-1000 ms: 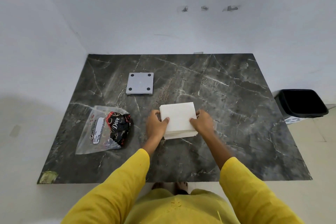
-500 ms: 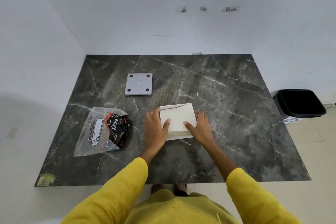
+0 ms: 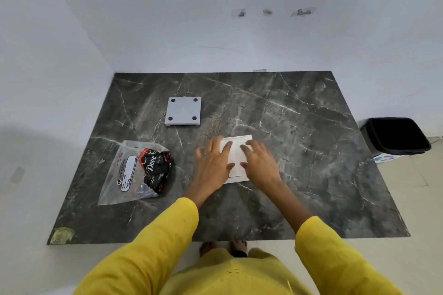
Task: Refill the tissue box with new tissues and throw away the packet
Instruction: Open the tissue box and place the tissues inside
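Observation:
A white stack of tissues (image 3: 236,153) lies on the dark marble table (image 3: 311,163), near the middle. My left hand (image 3: 213,165) and my right hand (image 3: 260,165) both rest flat on top of it with fingers spread, covering most of it. Whether a box sits under the stack is hidden. A grey square tissue-box piece (image 3: 183,111) with four black dots lies flat farther back on the left. The clear plastic packet (image 3: 134,172), with a black and red Dove label crumpled inside, lies to the left of my hands.
A black waste bin (image 3: 395,136) stands on the floor past the table's right edge. White walls close off the back and left sides. My bare feet (image 3: 223,246) show under the table's front edge.
My hands held the stack by its left and right sides a second ago. They have since slid up onto its top and now lie flat on it with fingers spread.

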